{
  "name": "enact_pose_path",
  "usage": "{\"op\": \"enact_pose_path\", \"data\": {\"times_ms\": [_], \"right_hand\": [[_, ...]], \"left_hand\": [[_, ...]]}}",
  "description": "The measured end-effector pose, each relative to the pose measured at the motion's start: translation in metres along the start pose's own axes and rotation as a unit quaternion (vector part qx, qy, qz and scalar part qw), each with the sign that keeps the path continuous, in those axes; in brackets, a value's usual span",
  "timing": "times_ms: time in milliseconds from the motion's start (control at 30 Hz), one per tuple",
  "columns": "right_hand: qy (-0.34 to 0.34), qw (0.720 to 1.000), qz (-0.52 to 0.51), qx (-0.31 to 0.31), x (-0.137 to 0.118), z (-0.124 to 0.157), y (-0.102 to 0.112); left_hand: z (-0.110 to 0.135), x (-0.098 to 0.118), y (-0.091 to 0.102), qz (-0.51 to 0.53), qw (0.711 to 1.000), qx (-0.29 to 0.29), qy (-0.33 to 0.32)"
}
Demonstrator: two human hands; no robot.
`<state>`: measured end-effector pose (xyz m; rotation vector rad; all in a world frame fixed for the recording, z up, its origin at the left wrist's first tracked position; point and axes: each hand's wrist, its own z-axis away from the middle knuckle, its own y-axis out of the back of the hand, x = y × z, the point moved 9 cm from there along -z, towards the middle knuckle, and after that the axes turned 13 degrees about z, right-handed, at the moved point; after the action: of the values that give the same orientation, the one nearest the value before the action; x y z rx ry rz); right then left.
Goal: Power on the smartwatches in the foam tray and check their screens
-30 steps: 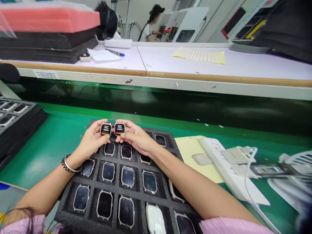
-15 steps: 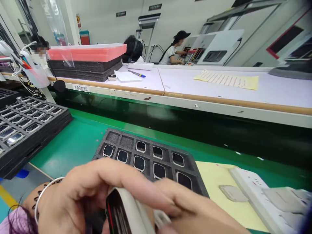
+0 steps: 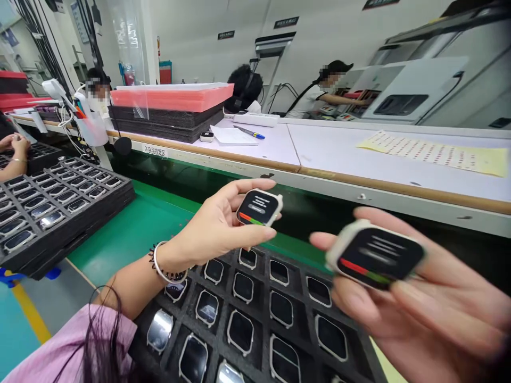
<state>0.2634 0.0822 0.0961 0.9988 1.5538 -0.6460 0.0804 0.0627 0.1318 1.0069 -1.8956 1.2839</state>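
My left hand point(image 3: 223, 223) pinches a smartwatch body point(image 3: 259, 206) by its edges, its lit screen tilted toward me with pale text and a red and green bar. A second smartwatch point(image 3: 381, 255), lit in the same way and slightly blurred, sits in the fingers of my right hand point(image 3: 431, 314). Neither watch has a strap. Below both hands lies a black foam tray point(image 3: 259, 346), with watches in its square pockets, mostly dark-screened, such as the watch point(image 3: 240, 331) near the middle. My right hand hides part of the tray's right side.
A stack of filled foam trays point(image 3: 80, 226) stands on the green table point(image 3: 151, 207) at left. Behind runs a white shelf point(image 3: 327, 154) bearing a pink-topped foam stack point(image 3: 171, 98), a pen point(image 3: 249, 133) and a yellow sticker sheet point(image 3: 435, 154). Co-workers sit beyond; another person's hands point(image 3: 16, 151) show far left.
My hands were close together low over the tray, around pale watch bodies seen edge-on. Now they are raised and apart, each with one lit watch facing me. The view has shifted left.
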Motion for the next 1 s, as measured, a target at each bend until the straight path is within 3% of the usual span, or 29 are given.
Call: {"op": "enact_pose_path", "data": {"times_ms": [100,167,367,767,1000], "right_hand": [[-0.073,0.993,-0.089,-0.001,0.002,-0.021,-0.018],[-0.083,0.988,-0.132,-0.014,0.002,-0.030,-0.026],[-0.063,0.978,-0.198,0.006,0.015,-0.044,-0.014],[-0.041,0.980,-0.194,-0.008,0.021,-0.049,-0.013],[-0.030,0.982,-0.186,-0.021,0.021,-0.049,-0.016]], "left_hand": [[-0.009,-0.015,0.016,-0.015,0.999,0.047,0.022],[-0.012,-0.019,0.020,-0.029,0.997,0.061,0.028],[-0.017,-0.020,0.019,-0.037,0.997,0.057,0.033],[-0.021,-0.044,0.018,-0.004,0.997,0.046,0.066],[-0.020,-0.044,0.016,-0.008,0.997,0.035,0.062]]}}
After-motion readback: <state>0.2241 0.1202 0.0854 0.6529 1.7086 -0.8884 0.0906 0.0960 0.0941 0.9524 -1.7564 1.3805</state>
